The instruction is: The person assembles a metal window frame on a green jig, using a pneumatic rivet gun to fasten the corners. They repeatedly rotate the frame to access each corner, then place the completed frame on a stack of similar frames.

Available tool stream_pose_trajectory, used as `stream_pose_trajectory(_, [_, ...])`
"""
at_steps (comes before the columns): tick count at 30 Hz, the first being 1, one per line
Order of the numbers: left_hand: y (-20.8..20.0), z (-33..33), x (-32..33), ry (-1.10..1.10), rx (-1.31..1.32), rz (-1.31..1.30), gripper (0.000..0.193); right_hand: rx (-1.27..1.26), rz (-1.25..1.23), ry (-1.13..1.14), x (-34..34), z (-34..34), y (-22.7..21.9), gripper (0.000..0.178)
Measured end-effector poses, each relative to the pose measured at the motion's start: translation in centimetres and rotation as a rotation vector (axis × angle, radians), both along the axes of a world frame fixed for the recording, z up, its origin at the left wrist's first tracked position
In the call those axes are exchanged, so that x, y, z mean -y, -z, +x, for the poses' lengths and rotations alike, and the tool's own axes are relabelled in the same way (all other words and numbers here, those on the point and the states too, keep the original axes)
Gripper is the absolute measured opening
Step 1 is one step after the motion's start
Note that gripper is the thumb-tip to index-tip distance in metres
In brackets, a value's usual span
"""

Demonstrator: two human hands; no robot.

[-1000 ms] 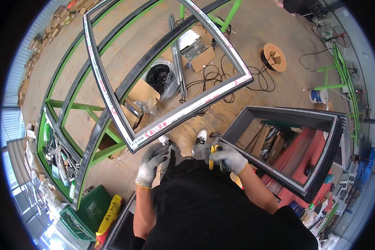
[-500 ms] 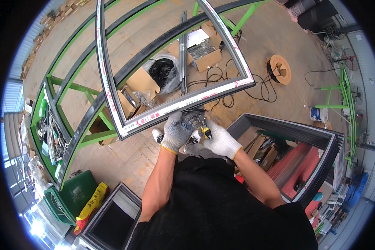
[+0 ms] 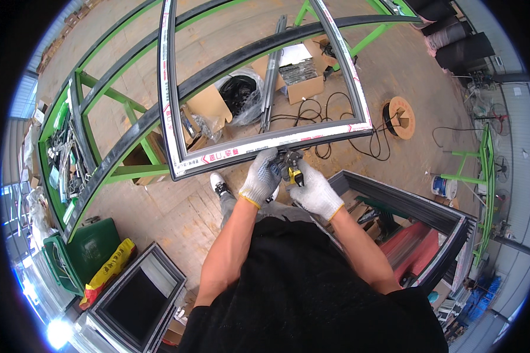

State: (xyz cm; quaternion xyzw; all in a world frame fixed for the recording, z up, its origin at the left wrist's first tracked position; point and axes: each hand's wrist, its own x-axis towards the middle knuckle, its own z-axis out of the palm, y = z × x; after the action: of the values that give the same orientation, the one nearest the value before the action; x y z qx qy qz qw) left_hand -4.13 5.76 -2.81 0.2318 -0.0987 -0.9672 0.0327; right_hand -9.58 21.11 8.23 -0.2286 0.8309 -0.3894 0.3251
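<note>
A dark window frame [image 3: 277,141] with white-and-red protective film lies across a green rack in front of me. My right hand [image 3: 315,193], in a white knit glove, is closed around a small hand tool [image 3: 295,175] with a yellow-and-black handle. Its dark head points up toward the frame's near rail, and its exact kind is hard to make out. My left hand [image 3: 260,180], in a glove with blue dots on it, is closed right beside the tool's head, just below that rail. Whatever its fingers hold is hidden.
The green rack [image 3: 136,172] curves around the left and far side. Stacked dark frames [image 3: 394,191] stand at my right, another frame [image 3: 138,300] at lower left. A green bin [image 3: 91,253] stands left. Boxes [image 3: 306,88], cables and a spool [image 3: 401,117] lie beyond the rack.
My view has shifted, so the window frame appears further right and a shoe shows more fully at left. Both hands stay together under the near rail, with the tool still in my right hand.
</note>
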Motion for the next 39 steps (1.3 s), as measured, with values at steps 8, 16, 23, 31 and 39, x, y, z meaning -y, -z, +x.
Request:
stream_pose_trajectory(8, [1.0,-0.2,0.2,0.006,-0.016,0.093,0.025,-0.095,0.261,-0.290,0.5,-4.5,-3.2,0.047])
stream_pose_trajectory(16, [0.0,-0.5,-0.5,-0.034,-0.022,0.028,0.027,-0.195,0.364,-0.403,0.8,-5.9,-3.9,0.048])
stream_pose_trajectory(23, [-1.0,-0.8,-0.7,-0.071,-0.056,0.062,0.022,-0.280,0.362,-0.415,0.7,-5.8,-3.3,0.041])
stream_pose_trajectory(31, [-0.6,-1.2,-1.9,-0.162,-0.063,0.041,0.021,-0.303,0.350,-0.384,0.5,-5.6,-1.9,0.034])
stream_pose_trajectory(39, [-0.1,-1.2,-2.1,-0.204,0.050,0.007,0.027,-0.167,0.165,-0.271,0.4,-4.8,-0.6,0.033])
